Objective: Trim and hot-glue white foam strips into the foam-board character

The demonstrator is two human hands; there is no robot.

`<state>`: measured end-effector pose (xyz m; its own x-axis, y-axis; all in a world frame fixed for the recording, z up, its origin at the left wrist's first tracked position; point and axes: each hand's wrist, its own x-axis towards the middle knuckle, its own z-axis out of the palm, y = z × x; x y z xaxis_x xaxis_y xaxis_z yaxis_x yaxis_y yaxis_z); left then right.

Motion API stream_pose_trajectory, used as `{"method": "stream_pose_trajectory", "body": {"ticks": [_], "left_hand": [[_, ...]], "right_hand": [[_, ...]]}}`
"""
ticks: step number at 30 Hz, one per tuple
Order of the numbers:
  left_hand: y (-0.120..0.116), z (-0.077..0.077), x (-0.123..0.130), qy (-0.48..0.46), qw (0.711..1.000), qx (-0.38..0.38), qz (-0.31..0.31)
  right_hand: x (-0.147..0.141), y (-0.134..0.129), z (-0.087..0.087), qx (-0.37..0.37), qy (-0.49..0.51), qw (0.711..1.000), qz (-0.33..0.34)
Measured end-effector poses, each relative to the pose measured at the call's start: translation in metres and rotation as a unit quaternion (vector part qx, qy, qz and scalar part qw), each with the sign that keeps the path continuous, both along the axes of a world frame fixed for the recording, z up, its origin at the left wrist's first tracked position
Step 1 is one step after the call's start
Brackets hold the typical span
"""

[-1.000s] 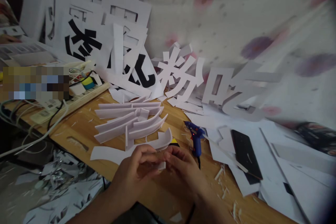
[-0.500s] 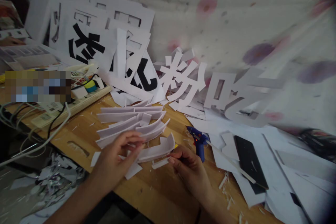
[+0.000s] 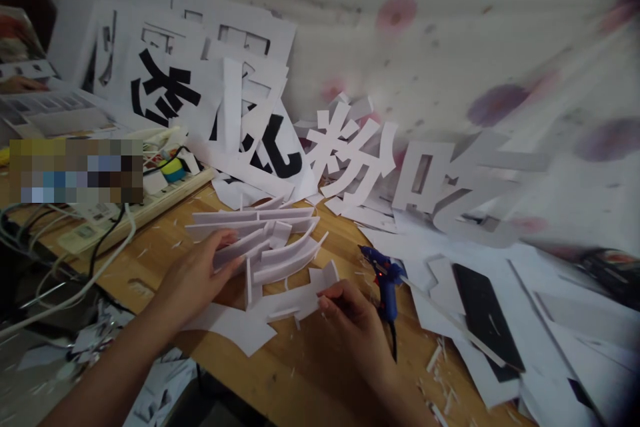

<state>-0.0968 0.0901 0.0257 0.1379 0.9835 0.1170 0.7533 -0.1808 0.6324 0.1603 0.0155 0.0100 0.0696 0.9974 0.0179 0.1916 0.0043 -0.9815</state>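
My left hand (image 3: 200, 277) reaches over the left ends of several upright white board strips (image 3: 285, 253). Its thumb and fingers close around one strip (image 3: 230, 255). My right hand (image 3: 353, 320) has thumb and index finger pinched at the right edge of a flat white cut-out board (image 3: 295, 301). A short piece of that board stands up beyond the fingertips. The pinch hides exactly what lies between them. To the right, a blue glue gun (image 3: 385, 280) rests on the table with a white glue stick in its back and a small red light on.
White and black cut-out characters (image 3: 353, 153) lean against the floral curtain. A power strip (image 3: 170, 190) with cables lies left. A black phone-like slab (image 3: 487, 313) rests on white sheets at right. Scraps (image 3: 440, 373) litter the wooden table (image 3: 300, 380). Another person's hand (image 3: 23, 84) shows far left.
My left hand has moved left and up from the curved white piece to the strips behind. The white piece by my right hand now shows a flatter face. My right hand stays nearly in place.
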Motion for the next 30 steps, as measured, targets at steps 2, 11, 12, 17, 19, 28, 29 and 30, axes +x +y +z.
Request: {"method": "stream_pose_trajectory", "body": {"ticks": [2,11,12,17,19,28,29,30], "left_hand": [[-0.001,-0.001,-0.001,0.000,1.000,-0.007,0.004],[-0.019,0.011,0.004,-0.039,0.998,-0.057,0.000],[-0.020,0.013,0.005,-0.041,0.997,-0.059,-0.003],[-0.024,0.022,0.008,-0.049,0.994,-0.093,-0.030],[-0.025,0.024,0.009,-0.090,0.986,-0.131,-0.054],[-0.006,0.023,-0.002,-0.136,0.973,-0.149,-0.116],[0.000,0.024,-0.003,-0.112,0.978,-0.117,-0.128],[0.005,0.024,-0.003,-0.087,0.982,-0.084,-0.145]], "right_hand": [[0.002,0.001,-0.002,0.003,-0.007,1.000,-0.004],[0.012,0.003,0.000,0.014,-0.046,0.998,-0.030],[0.013,0.004,0.000,0.017,-0.040,0.998,-0.034],[0.019,0.008,-0.003,0.029,-0.057,0.996,-0.068],[0.022,0.009,-0.006,0.031,-0.071,0.994,-0.082],[0.027,0.012,-0.008,0.046,-0.116,0.988,-0.090],[0.027,0.013,-0.008,0.046,-0.118,0.988,-0.092],[0.026,0.013,-0.008,0.046,-0.118,0.987,-0.094]]}}
